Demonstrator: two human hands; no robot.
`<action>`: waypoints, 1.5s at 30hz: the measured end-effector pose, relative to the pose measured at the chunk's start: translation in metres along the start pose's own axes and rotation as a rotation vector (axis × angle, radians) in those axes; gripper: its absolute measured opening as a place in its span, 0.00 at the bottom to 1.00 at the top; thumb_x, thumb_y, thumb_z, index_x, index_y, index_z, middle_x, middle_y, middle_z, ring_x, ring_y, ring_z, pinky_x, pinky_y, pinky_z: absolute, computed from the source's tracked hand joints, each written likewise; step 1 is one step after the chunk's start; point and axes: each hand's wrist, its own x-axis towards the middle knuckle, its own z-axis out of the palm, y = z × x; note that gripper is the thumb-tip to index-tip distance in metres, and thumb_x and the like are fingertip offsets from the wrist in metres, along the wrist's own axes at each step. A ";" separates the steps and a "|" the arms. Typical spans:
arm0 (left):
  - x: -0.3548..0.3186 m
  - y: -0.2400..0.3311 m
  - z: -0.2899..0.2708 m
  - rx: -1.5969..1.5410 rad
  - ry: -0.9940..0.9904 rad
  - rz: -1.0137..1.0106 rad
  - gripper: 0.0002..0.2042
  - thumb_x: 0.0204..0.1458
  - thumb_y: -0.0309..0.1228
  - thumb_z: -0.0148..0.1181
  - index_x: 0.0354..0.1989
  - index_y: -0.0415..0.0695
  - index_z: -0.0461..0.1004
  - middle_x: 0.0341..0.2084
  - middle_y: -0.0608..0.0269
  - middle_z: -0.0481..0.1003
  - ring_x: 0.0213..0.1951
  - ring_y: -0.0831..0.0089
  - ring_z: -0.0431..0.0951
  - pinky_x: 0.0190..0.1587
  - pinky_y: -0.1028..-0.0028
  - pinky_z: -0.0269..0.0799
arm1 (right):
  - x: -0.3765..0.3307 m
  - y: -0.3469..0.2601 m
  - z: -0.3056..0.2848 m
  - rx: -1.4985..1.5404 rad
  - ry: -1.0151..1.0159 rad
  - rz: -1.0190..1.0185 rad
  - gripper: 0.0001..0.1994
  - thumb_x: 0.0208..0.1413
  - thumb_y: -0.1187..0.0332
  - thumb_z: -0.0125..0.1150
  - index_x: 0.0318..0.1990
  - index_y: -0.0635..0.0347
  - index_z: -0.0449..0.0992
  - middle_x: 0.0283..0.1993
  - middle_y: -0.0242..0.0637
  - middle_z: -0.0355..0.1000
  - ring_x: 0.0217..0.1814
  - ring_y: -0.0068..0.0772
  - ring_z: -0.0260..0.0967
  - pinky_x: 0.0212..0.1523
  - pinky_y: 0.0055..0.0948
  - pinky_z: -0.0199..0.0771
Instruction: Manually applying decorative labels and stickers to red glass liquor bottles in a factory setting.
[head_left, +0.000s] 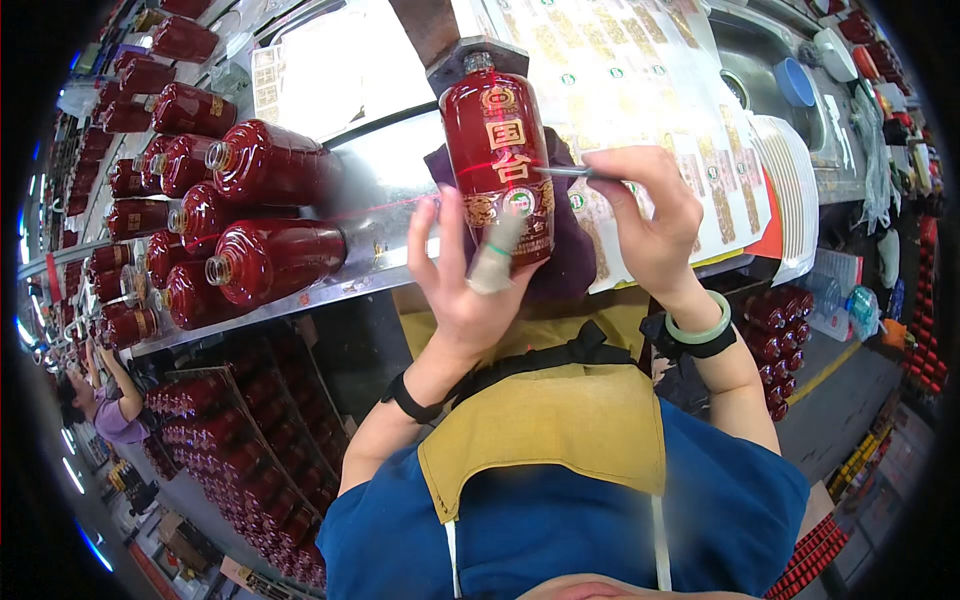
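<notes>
A steel tabletop point(370, 190) runs across a crowded bottling room, with red bottles point(250, 210) lying in rows at the left and more crated below. Label sheets point(640, 90) (pale, with gold stickers) cover the right. The left hand point(465, 270) cradles an upright red bottle point(500, 160) over a purple cloth point(570, 250), one finger taped. The right hand point(650, 215) pinches tweezers point(565, 172) against the bottle's front label.

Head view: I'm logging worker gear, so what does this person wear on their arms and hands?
The left hand has a pale wrap with a green band on one fingertip and a black wristband. The right hand has a pale green bangle above a black wrist strap. Blue short sleeves; forearms bare.
</notes>
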 end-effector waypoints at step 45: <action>-0.005 -0.030 -0.005 -0.603 -0.400 -0.547 0.49 0.46 0.28 0.75 0.75 0.31 0.49 0.63 0.43 0.69 0.63 0.49 0.69 0.68 0.59 0.61 | 0.025 -0.014 0.026 -0.397 -0.316 -0.928 0.09 0.50 0.65 0.62 0.40 0.50 0.79 0.39 0.23 0.73 0.38 0.27 0.67 0.41 0.31 0.73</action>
